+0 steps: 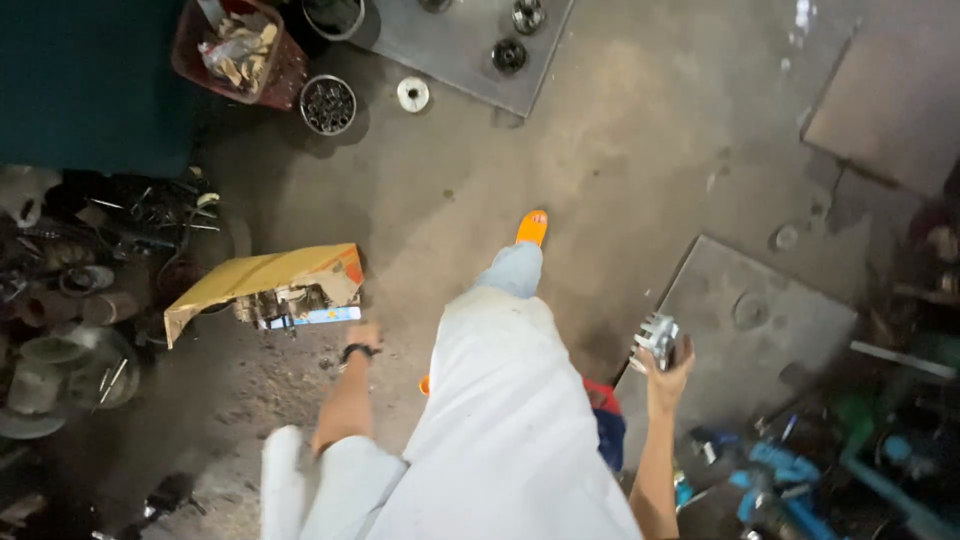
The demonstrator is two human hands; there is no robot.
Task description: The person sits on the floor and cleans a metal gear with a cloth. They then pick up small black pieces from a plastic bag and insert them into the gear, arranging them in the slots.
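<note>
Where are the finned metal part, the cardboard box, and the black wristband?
finned metal part (656,338), head view, on its silver fins.
cardboard box (262,274), head view, on its yellow-brown top flap.
black wristband (357,350), head view, on the band.

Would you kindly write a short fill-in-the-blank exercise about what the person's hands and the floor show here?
1. The right hand holds a small ____ part with fins.
2. The left hand wears a dark band at the ____.
3. The left hand reaches toward a torn ____ box.
4. The forward foot wears an ____ shoe.

Missing words: metal; wrist; cardboard; orange
</note>
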